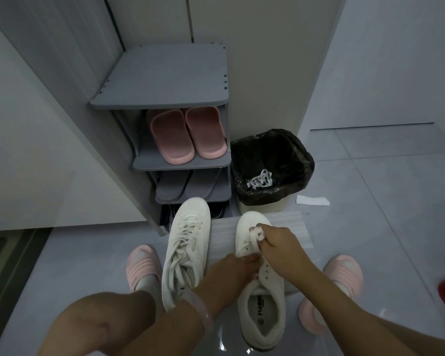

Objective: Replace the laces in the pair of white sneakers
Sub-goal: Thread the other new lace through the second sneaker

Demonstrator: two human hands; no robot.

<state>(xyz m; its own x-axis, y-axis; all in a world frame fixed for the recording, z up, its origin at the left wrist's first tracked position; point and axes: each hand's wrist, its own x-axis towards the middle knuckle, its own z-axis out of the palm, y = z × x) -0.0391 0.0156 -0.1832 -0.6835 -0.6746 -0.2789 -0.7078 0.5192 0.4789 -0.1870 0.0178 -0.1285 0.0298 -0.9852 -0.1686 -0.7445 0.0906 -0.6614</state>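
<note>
Threading the new lace into the right-hand sneaker

My right hand (278, 242) pinches a bunched white lace (258, 234) over the toe end of the unlaced sneaker (261, 299), lower centre, its long axis running up-frame; my left hand (235, 271) grips it at the eyelets. The laced sneaker (188, 247) lies just left. The bin (270, 165), centre right, holds old laces (260, 179).

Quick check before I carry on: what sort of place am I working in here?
Most likely a home entryway or hallway corner: a grey shoe rack holding pink slippers, a lined waste bin beside it, and a tiled floor.
</note>
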